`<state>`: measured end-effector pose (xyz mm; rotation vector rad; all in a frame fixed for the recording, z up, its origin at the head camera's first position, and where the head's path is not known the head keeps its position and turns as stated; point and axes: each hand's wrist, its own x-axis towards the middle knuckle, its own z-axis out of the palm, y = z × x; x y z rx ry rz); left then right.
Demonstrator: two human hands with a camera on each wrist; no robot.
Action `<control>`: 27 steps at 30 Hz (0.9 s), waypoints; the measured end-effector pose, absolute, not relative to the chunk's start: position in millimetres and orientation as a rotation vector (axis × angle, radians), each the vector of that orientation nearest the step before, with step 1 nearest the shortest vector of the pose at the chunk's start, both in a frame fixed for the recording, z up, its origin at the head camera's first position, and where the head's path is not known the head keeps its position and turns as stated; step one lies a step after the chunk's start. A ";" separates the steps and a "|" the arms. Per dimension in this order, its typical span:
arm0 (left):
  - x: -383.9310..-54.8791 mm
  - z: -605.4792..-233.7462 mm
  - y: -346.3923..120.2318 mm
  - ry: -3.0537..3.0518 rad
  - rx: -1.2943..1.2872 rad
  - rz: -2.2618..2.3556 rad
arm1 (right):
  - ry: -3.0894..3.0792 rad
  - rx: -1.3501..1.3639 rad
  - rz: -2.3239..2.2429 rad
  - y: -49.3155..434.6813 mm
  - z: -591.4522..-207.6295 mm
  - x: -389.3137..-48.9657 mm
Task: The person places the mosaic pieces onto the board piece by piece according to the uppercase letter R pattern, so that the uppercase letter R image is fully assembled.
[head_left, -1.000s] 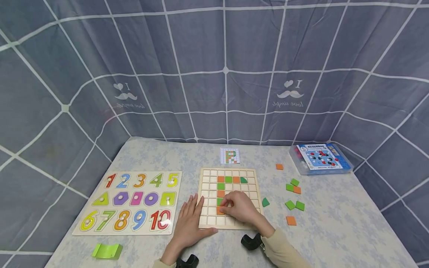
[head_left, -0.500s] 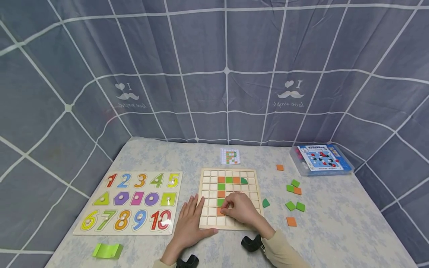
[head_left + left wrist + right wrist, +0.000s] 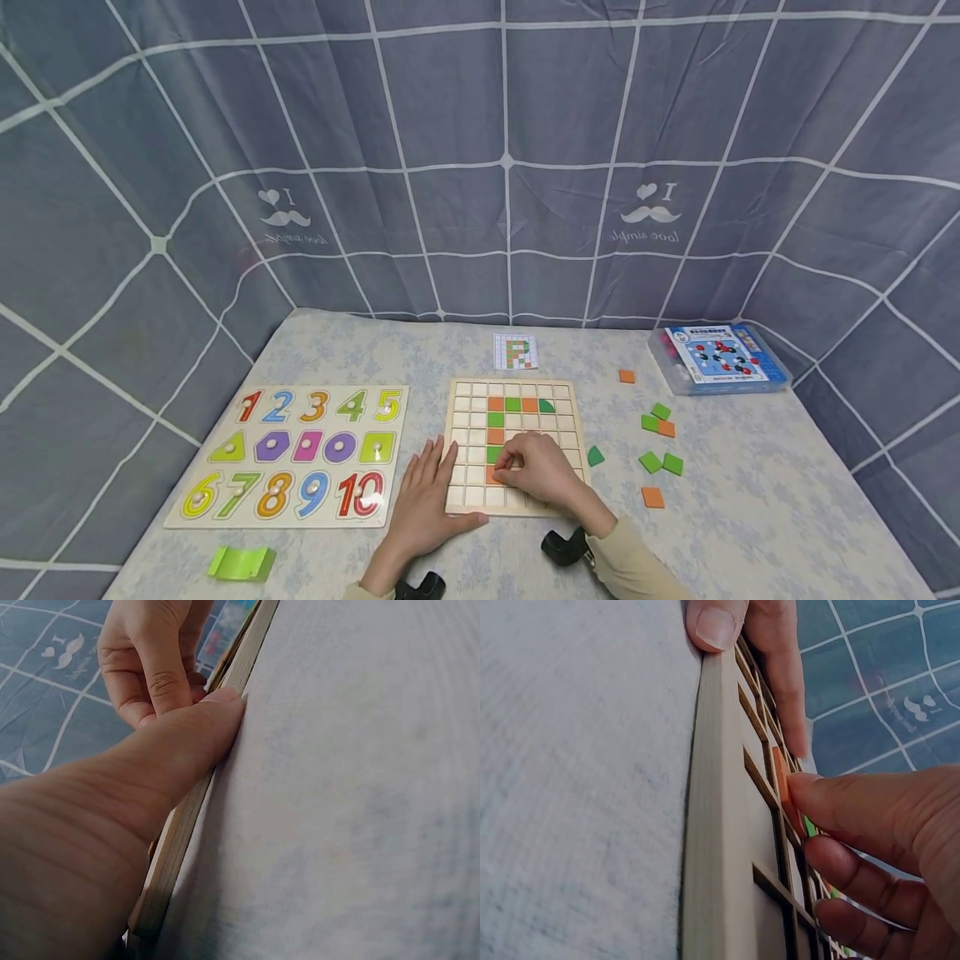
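A wooden grid board (image 3: 465,500) lies on the table in the head view, with orange and green tiles in several of its cells. My left hand (image 3: 426,504) rests at the board's left side, fingers extended, its thumb against the front edge. Over the board's lower middle, my right hand (image 3: 536,467) pinches an orange square tile (image 3: 784,784) between thumb and fingers. That tile sits at the lower end of the tile column, slightly proud of the grid in the right wrist view. Just above it is a green square tile (image 3: 493,454), partly covered by fingers in the right wrist view.
A pattern card (image 3: 515,352) lies behind the board. Loose green squares (image 3: 672,464), orange squares (image 3: 652,497) and a dark green quarter-round tile (image 3: 596,455) are to the right. A number puzzle (image 3: 285,457), a green plastic piece (image 3: 242,563) and a boxed set (image 3: 717,358) stand around.
Both hands keep almost the same place. The right fingers stay at the orange tile, and the view shifts only very slightly.
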<state>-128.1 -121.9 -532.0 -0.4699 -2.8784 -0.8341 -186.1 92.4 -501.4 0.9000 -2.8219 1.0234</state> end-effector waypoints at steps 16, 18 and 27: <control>-127.0 -532.4 -122.0 -2.876 -0.471 -0.831 | -2.838 0.949 1.177 115.5 -500.2 -187.7; -126.9 -532.4 -122.0 -2.878 -0.466 -0.840 | -2.827 0.927 1.195 122.7 -499.0 -188.1; -128.6 -536.8 -122.6 -2.833 -0.482 -0.831 | -2.784 0.709 1.227 165.4 -490.8 -186.2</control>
